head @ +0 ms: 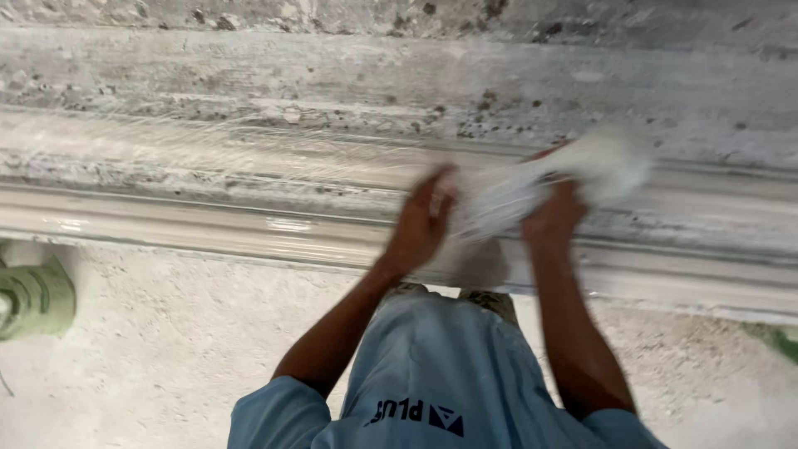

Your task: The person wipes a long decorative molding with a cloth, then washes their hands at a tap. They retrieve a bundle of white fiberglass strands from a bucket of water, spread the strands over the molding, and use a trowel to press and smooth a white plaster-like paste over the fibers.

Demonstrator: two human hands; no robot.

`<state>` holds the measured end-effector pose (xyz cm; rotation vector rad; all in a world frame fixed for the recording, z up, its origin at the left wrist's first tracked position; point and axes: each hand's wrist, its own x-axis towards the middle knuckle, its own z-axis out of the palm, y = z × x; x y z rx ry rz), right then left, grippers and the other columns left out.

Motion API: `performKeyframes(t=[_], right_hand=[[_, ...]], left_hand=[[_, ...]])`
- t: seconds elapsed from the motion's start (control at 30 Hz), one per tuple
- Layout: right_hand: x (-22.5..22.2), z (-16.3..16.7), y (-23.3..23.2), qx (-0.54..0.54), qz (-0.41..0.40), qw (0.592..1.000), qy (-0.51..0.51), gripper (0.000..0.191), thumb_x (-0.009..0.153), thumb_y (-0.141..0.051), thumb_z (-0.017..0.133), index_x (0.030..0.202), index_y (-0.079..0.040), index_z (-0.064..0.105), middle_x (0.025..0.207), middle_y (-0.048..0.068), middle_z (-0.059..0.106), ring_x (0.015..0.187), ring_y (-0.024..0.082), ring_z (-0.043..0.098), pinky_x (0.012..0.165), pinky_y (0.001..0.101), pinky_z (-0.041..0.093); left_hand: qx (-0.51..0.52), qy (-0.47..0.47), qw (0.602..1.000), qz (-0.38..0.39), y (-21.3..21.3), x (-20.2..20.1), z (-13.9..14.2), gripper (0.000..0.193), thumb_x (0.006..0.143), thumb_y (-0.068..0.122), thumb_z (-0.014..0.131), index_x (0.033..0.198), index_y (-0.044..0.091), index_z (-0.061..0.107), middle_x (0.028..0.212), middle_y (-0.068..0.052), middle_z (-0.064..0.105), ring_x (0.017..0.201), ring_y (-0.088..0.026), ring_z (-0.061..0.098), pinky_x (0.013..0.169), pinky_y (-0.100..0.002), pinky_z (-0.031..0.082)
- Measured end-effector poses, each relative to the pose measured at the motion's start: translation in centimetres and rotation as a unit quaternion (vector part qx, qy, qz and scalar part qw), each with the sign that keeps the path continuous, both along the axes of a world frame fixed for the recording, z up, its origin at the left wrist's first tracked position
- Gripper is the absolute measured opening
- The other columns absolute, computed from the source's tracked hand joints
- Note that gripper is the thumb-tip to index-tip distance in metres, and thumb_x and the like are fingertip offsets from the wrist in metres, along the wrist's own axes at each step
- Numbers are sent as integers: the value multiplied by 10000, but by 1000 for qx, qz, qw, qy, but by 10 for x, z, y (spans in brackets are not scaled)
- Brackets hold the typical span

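A long pale stone moulding [249, 224] lies across the view, wrapped in clear plastic film. My right hand [553, 218] grips a white roll of plastic film [603, 165], which is blurred by motion, just above the moulding. A bunched sheet of plastic film [490, 204] stretches from the roll to my left hand [420, 226], which holds its other end against the moulding's face. Both arms reach forward from my light blue shirt [432, 382].
Behind the moulding lies a rough grey stone slab [399, 75] with dark pitted spots. A green object [33, 298] sits on the dusty concrete floor [183, 341] at the left edge. Another bit of green shows at the far right [781, 339].
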<state>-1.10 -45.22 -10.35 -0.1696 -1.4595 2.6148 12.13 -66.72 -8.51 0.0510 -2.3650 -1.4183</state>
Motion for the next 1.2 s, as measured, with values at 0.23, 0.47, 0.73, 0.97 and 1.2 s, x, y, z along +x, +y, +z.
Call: performKeyframes(t=[0.23, 0.47, 0.73, 0.97, 1.2], right_hand=[[-94, 5, 102, -117, -6, 993, 23, 300, 1095, -241, 610, 1327, -52, 588, 1224, 103, 600, 1081, 221, 610, 1002, 427, 560], [-120, 11, 182, -101, 27, 991, 88, 277, 1108, -202, 656, 1319, -39, 580, 1240, 105, 592, 1107, 230, 617, 1044, 438, 569], [-40, 4, 71, -109, 40, 990, -73, 325, 1035, -156, 676, 1326, -40, 591, 1213, 126, 627, 1108, 255, 656, 1036, 455, 597], [-102, 37, 174, -45, -74, 996, 22, 381, 971, -117, 693, 1332, -40, 600, 1189, 145, 658, 1110, 277, 691, 1029, 471, 622], [-87, 30, 241, 56, -46, 995, 73, 203, 1161, -243, 605, 1167, -41, 592, 1013, 78, 533, 887, 231, 556, 805, 434, 524]], left_hand=[[-274, 46, 960, 23, 33, -36, -25, 235, 1044, 214, 637, 895, 33, 664, 772, -125, 671, 662, -255, 635, 573, -397, 524], [-574, -227, 753, 229, -35, -38, -18, 426, 826, 354, 510, 1115, 121, 720, 1136, -150, 729, 1047, -367, 687, 886, -663, 516], [38, -67, 997, -4, 115, -40, 6, 170, 1040, 128, 576, 1094, 22, 697, 1028, -172, 733, 953, -302, 720, 830, -419, 583], [-293, 3, 956, -18, 54, -61, -24, 134, 1063, 159, 614, 1040, 62, 704, 892, -117, 727, 772, -238, 670, 690, -400, 544], [-487, -263, 821, 139, 46, -55, -23, 606, 1054, 466, 384, 1383, -18, 544, 1437, -251, 544, 1364, -442, 504, 1030, -649, 466]])
